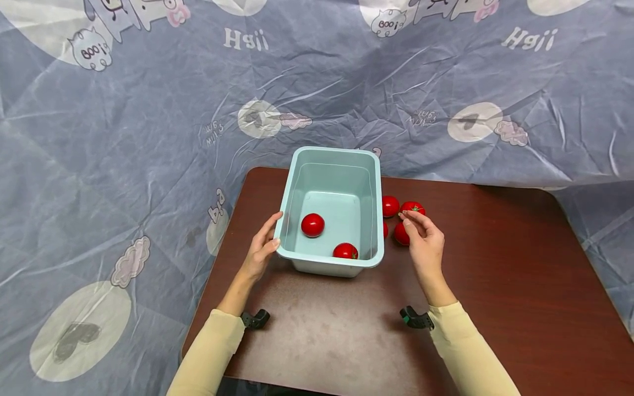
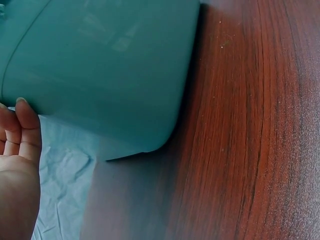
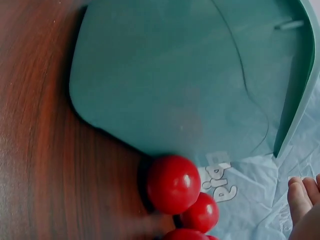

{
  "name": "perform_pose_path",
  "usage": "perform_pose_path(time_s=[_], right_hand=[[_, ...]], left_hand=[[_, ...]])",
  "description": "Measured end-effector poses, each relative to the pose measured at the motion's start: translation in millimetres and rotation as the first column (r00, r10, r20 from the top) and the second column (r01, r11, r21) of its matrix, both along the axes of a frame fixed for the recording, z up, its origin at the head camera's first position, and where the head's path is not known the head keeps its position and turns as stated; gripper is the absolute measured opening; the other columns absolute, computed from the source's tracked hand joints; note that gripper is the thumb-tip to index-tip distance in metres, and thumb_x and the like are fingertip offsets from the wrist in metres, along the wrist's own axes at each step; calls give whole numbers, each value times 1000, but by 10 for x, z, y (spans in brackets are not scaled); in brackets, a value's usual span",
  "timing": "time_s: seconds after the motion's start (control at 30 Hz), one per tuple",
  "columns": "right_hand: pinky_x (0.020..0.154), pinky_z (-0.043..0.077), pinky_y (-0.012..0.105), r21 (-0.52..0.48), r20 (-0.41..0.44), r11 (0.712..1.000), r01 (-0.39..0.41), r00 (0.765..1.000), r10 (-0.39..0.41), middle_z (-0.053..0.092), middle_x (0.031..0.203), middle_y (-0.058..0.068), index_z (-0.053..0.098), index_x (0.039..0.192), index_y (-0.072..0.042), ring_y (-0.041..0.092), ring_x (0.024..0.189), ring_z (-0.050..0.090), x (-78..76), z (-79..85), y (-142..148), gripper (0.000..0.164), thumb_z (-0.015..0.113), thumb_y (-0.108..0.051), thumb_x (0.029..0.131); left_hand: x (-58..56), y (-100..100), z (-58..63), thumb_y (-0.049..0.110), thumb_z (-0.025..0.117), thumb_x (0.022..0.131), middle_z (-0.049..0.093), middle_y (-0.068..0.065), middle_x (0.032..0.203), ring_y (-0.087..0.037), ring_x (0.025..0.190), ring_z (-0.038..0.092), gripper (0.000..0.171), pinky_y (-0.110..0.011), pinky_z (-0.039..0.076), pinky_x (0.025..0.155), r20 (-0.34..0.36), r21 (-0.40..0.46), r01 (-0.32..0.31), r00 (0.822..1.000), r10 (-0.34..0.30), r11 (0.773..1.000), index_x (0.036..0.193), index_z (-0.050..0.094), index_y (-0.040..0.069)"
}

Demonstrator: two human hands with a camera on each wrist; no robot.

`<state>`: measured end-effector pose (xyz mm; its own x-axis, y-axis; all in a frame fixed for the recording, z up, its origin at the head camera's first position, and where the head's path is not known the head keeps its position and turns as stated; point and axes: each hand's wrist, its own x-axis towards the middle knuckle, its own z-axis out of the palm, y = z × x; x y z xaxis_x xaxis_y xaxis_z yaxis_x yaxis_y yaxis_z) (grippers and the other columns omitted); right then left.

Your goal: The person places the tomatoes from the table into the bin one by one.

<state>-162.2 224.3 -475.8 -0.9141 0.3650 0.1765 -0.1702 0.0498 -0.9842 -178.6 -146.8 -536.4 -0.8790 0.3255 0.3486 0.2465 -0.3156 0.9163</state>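
Note:
A pale green plastic bin (image 1: 329,264) stands on the table with two red tomatoes inside, one tomato (image 1: 313,225) at the left and another tomato (image 1: 345,251) by the near wall. My left hand (image 1: 258,254) holds the bin's left side at the rim; in the left wrist view its curled fingers (image 2: 30,125) touch the outer wall. Several more tomatoes (image 1: 390,206) lie close together just right of the bin. Over them is my right hand (image 1: 427,247), thumb and fingertips near each other, with nothing visibly held. In the right wrist view a tomato (image 3: 173,184) lies beside the bin's wall.
The brown wooden table (image 1: 495,264) extends to the right and toward the front. A grey-blue printed cloth (image 1: 163,137) hangs behind and at the left. A black wrist camera (image 1: 416,318) is strapped on each wrist.

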Motion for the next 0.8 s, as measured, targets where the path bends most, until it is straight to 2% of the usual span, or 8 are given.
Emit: perform_pose_path(time_s=[0.13, 0.3, 0.43, 0.53, 0.67, 0.8], right_hand=[[91, 47, 10, 0, 13, 1000, 19, 1000, -19, 70, 115, 16, 64, 119, 5, 6, 100, 69, -11, -31, 26, 32, 64, -10, 92], [88, 48, 10, 35, 28, 998, 52, 998, -53, 70, 115, 13, 66, 119, 1, 8, 102, 68, -28, -105, 48, 32, 66, -13, 91], [87, 49, 13, 0, 3, 998, 66, 998, -66, 67, 117, 19, 64, 119, 5, 11, 100, 69, -76, -232, 116, 36, 70, -6, 86], [90, 49, 18, 14, -13, 997, 82, 997, -82, 64, 121, 24, 62, 121, 7, 12, 103, 68, -114, -351, 186, 41, 73, -2, 82], [94, 48, 25, 102, 7, 986, 130, 991, -131, 62, 123, 24, 63, 122, 4, 11, 105, 67, -151, -490, 271, 44, 75, -3, 80], [97, 47, 24, 210, 40, 963, 168, 983, -181, 63, 123, 18, 65, 121, -2, 15, 108, 66, -179, -576, 315, 43, 77, -8, 80]], left_hand=[[0, -12, 13, 5, 44, 88, 65, -3, 117, -12, 103, 64, 65, -31, 54, 83, -7, 10, -3, 1000, 3, 1000, 151, 27, 1], [-7, -23, 13, 3, 43, 88, 65, -4, 119, -14, 103, 64, 65, -31, 54, 84, -11, 15, 3, 1000, -3, 1000, 151, 26, -1], [-9, -29, 0, 2, 42, 89, 65, -4, 120, -17, 104, 63, 64, -34, 54, 84, 0, 4, 7, 1000, -7, 1000, 151, 26, 0], [-7, -32, -3, 2, 42, 90, 65, -4, 120, -18, 105, 63, 64, -35, 54, 84, 4, -4, 7, 1000, -7, 1000, 152, 27, 1], [-9, -35, -3, 3, 43, 90, 64, -5, 120, -18, 106, 63, 64, -35, 55, 84, -3, -4, 12, 1000, -12, 1000, 152, 26, 2], [-8, -34, -1, 2, 42, 90, 64, -5, 120, -17, 106, 63, 64, -35, 55, 84, -11, 11, 19, 1000, -19, 1000, 152, 25, 0]])
